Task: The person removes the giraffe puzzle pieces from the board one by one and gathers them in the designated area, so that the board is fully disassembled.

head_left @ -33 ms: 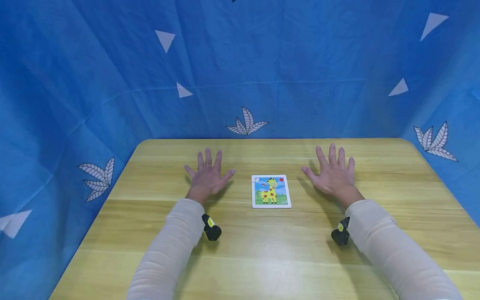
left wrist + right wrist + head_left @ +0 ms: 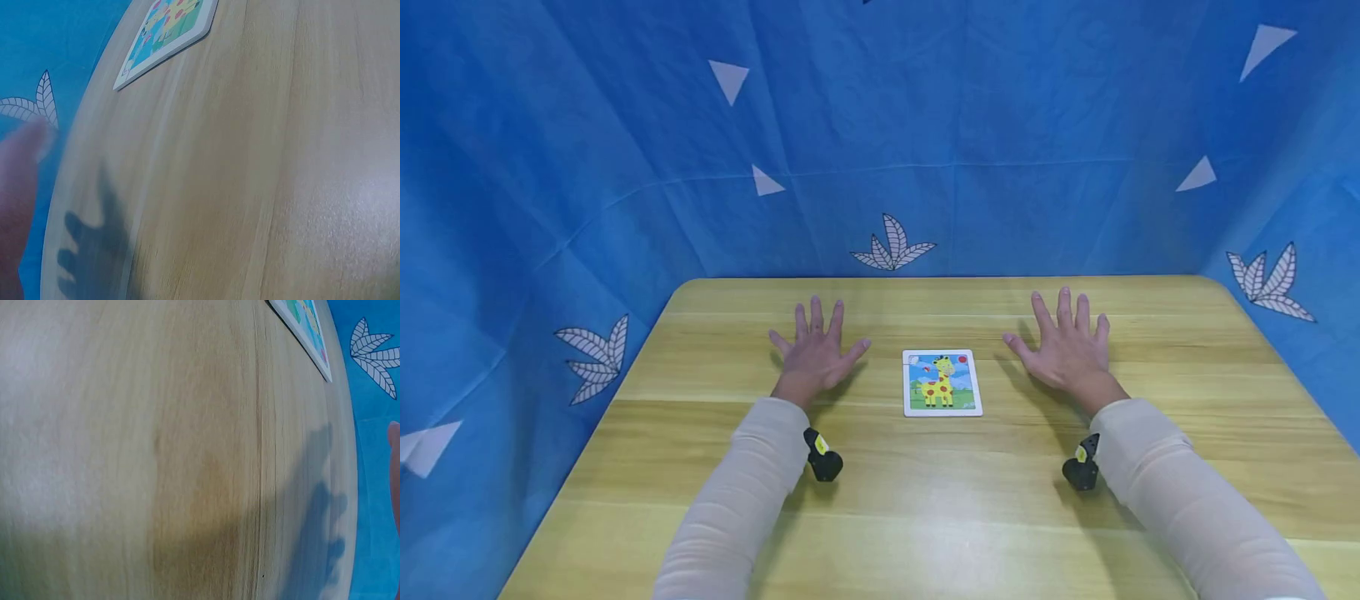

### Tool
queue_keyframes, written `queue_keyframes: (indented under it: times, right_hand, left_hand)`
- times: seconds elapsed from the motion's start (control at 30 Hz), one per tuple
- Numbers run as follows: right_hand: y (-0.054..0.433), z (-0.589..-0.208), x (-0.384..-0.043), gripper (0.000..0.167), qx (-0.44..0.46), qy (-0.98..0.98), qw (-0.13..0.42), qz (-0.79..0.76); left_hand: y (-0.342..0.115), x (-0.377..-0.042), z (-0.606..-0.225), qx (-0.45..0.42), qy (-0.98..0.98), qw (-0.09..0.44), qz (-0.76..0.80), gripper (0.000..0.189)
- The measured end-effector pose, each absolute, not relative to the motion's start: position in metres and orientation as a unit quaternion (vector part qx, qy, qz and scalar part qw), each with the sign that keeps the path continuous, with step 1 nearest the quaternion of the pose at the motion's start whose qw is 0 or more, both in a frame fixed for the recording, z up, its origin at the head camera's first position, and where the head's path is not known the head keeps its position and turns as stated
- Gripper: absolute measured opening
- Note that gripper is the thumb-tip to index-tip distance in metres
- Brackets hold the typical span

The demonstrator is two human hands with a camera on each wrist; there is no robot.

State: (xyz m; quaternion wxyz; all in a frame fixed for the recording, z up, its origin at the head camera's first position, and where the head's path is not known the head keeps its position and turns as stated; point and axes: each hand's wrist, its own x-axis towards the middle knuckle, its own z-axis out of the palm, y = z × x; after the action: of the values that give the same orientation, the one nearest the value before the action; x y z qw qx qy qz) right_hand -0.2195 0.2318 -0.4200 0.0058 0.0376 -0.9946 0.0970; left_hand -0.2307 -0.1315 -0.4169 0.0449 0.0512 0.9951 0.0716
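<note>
A square giraffe picture puzzle [image 2: 942,383] with a white border lies flat on the wooden table, between the two hands. To its left, my left hand [image 2: 814,358] is held palm down with fingers spread, holding nothing. On the other side my right hand [image 2: 1067,354] has its fingers spread the same way, also holding nothing. Part of the puzzle [image 2: 165,34] shows at the top of the left wrist view, with the left thumb [image 2: 22,169] at the edge. The right wrist view catches a corner of the puzzle [image 2: 306,331] and the shadow of the hand on the wood.
The light wooden table [image 2: 925,508] has rounded far corners. Behind it and along the sides hangs a blue cloth [image 2: 1037,125] printed with white leaves and triangles. Small black wrist cameras sit at the left cuff [image 2: 825,462] and the right cuff [image 2: 1081,473].
</note>
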Motion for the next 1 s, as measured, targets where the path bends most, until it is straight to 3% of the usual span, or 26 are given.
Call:
queue_keyframes:
  times: [1.0]
  right_hand:
    - [0.231, -0.422, -0.218, 0.088, 0.033, -0.99, -0.002, 0.136]
  left_hand:
    - [-0.104, -0.219, -0.425, 0.069, 0.993, 0.056, 0.082, 0.073]
